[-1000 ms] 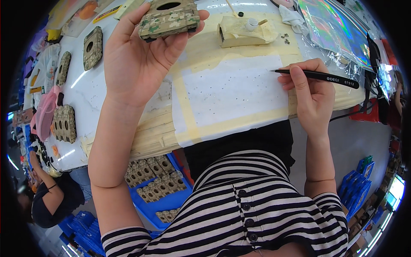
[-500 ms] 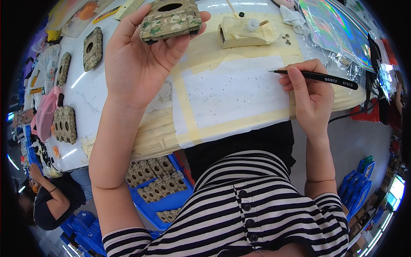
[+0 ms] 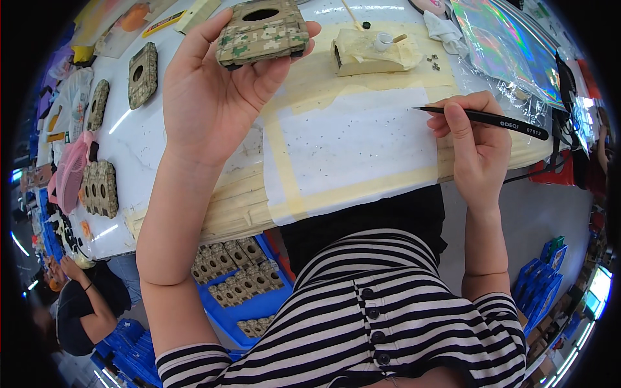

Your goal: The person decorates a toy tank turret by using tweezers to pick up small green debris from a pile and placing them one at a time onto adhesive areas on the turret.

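Raised over the far left of the table, my left hand (image 3: 217, 103) grips a camouflage-patterned, block-shaped model hull (image 3: 265, 40) with a dark oval hole in its top. Black tweezers (image 3: 501, 121) lie in my right hand (image 3: 475, 142), their tips pointing left above a white sheet (image 3: 352, 158). That sheet is taped to the table and dotted with tiny specks. Beyond it stands a tape-wrapped block (image 3: 359, 59) with a small white cup (image 3: 383, 41) on top. A few small metallic bits (image 3: 434, 63) lie beside the block.
More camouflage hulls stand at left, one (image 3: 142, 75) near my left hand and others (image 3: 100, 187) by a pink mesh item (image 3: 72, 171). A blue crate (image 3: 223, 320) below the table edge holds several more. Iridescent film (image 3: 511, 52) covers the back right. A co-worker's arm (image 3: 94, 304) shows at lower left.
My right hand with the tweezers has shifted slightly right. My left hand and the hull have moved only a little, right and down. The co-worker's arm has moved.
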Motion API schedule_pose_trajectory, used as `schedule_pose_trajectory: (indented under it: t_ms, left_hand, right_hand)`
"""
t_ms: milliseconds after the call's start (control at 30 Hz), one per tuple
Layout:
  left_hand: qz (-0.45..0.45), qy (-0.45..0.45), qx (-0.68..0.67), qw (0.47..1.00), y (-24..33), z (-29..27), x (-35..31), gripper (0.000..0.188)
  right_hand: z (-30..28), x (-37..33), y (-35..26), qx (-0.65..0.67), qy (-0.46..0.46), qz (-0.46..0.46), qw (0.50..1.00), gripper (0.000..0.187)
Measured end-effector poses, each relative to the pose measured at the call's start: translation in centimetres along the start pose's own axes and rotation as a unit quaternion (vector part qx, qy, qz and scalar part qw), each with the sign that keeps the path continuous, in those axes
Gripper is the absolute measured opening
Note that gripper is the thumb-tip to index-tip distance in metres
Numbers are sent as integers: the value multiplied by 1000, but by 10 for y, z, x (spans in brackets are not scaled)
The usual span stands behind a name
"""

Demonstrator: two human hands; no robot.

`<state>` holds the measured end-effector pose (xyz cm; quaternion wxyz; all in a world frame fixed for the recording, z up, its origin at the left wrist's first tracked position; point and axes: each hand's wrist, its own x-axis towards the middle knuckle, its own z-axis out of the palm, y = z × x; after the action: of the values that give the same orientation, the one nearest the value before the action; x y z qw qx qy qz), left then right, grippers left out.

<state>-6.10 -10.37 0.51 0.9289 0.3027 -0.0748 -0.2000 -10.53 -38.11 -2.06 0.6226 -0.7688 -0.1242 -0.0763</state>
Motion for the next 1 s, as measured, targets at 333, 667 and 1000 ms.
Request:
schedule_pose_trajectory:
  t_ms: [333, 667, 1000]
  left_hand:
    - [9, -34, 25, 999, 4, -2, -2, 53]
    - [3, 53, -51, 997, -3, 15, -3, 49]
    - [-4, -36, 18, 999, 0, -3, -1, 54]
  right_hand:
    - [-7, 15, -19, -27, -32, -20, 999, 13]
    - [3, -5, 6, -68, 2, -51, 996, 13]
    - [2, -1, 4, -49, 5, 15, 999, 13]
